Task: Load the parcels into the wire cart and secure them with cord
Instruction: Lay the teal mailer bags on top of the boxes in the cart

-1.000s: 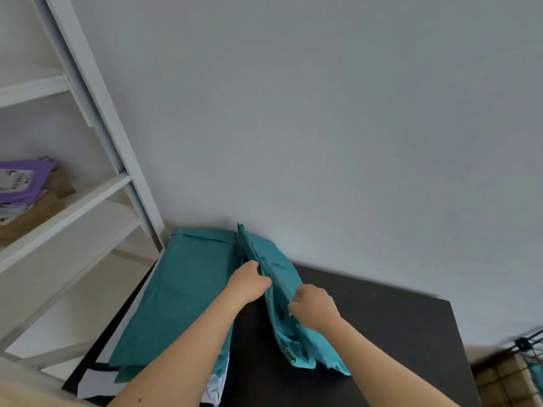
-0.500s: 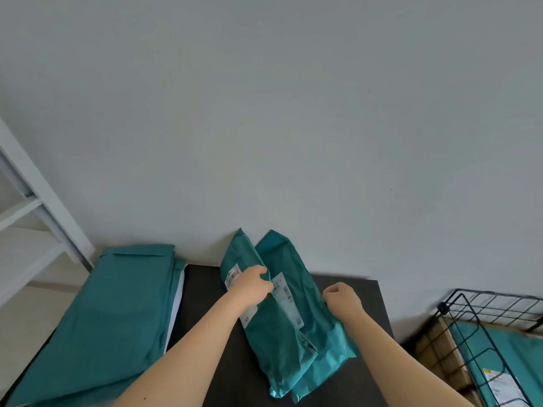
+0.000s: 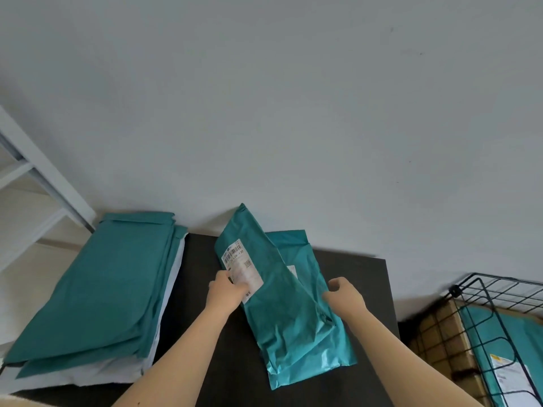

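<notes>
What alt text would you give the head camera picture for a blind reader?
The left hand grips a front teal plastic mailer parcel at its white label; the right hand grips the edge of the rear teal parcel, at a black table. Stacked flat teal mailers lie left, a black wire cart right.

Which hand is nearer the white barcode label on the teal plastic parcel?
Left. The left hand pinches the teal parcel on its white label; the right hand grips the far edge of the rear parcel.
</notes>
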{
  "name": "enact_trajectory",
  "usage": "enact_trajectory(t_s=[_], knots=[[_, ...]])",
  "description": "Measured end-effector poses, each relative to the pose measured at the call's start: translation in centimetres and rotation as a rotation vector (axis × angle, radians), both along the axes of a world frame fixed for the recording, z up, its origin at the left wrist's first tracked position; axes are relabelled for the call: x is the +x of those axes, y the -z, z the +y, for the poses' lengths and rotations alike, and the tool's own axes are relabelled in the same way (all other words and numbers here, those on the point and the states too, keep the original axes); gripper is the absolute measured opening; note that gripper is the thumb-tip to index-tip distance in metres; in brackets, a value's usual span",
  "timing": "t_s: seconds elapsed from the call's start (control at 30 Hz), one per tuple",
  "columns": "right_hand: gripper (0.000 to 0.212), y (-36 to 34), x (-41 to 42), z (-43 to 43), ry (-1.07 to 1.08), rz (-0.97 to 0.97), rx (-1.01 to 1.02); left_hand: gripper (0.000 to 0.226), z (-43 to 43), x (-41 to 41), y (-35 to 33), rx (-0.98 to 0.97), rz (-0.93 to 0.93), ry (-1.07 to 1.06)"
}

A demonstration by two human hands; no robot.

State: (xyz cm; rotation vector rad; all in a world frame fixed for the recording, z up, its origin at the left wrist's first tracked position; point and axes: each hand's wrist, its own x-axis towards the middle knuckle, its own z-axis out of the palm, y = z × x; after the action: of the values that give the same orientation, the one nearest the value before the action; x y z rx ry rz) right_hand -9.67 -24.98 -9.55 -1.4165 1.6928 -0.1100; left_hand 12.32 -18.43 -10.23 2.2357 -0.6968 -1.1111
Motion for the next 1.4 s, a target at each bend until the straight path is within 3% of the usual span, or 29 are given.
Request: enact_trajectory(t_s=[0.17, 0.3, 0.43, 0.63, 0.83, 0.97, 1.17, 1.4], knots=[[0.057, 1.5, 0.4, -0.6, 0.051, 0.015, 0.058, 0.083, -0.2, -0.5, 2.2, 0.099, 0.397, -0.237], [0.064, 3.1, 1.2, -1.2, 0.303, -0.204, 0.215, 0.088, -0.8, -0.9, 3.6, 0.079, 0.462, -0.324], [0.033, 4.6, 1.5, -1.2, 0.288, -0.189, 0.200, 0.071, -0.9, -1.0, 4.3, 0.066, 0.507, -0.405], [0.024, 4.4, 0.9, -0.8, 0.326, -0.131, 0.168, 0.040, -0.6, 0.0, 3.6, -0.013, 0.606, -0.452], [0.024, 3.1, 0.1, 0.2, 0.408, -0.107, 0.123, 0.044, 0.1, 1.2, 3.2, -0.059, 0.620, -0.451], [0.022, 2.1, -1.1, 1.9, 0.507, -0.077, -0.001, 0.065, 0.7, 2.3, 3.7, -0.100, 0.608, -0.381], [0.026, 0.7, -3.4, 5.1, 0.701, -0.077, -0.079, 0.049, 1.4, 1.1, 3.5, -0.094, 0.661, -0.175], [0.027, -2.3, -8.1, 8.2, 0.736, -0.103, -0.219, 0.051, 0.8, -4.2, 0.1, -0.164, 0.671, -0.001]])
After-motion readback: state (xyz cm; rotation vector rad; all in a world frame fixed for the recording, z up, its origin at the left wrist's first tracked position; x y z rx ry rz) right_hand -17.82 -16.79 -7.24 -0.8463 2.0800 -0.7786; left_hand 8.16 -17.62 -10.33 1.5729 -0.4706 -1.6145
